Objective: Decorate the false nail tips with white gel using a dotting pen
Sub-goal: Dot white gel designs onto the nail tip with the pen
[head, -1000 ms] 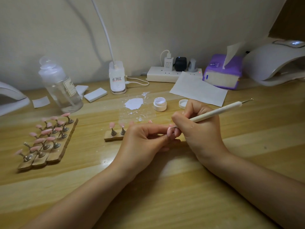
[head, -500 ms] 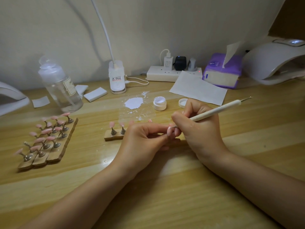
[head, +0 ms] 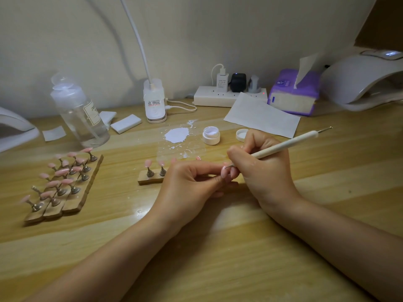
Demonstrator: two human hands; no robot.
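Note:
My left hand (head: 192, 182) pinches a pink false nail tip (head: 224, 171) between thumb and forefinger at the table's middle. My right hand (head: 263, 168) grips a white dotting pen (head: 287, 144) like a pencil, its metal point touching that tip. Behind my left hand a small wooden holder (head: 150, 179) carries two more pink tips on metal stands. An open white gel jar (head: 211, 135) stands just beyond, its lid (head: 241, 135) beside it. A white gel smear (head: 176, 135) lies on a clear sheet to the jar's left.
Three wooden holders with several pink tips (head: 63, 184) sit at the left. A clear bottle (head: 80, 112), white blocks (head: 126, 124), a lamp base (head: 154, 101), a power strip (head: 229, 95), paper (head: 261, 115), a tissue pack (head: 294, 92) and a nail lamp (head: 366, 81) line the back.
The pen's raised end dips slightly lower and its point shifts a little on the nail tip. Both hands stay in place.

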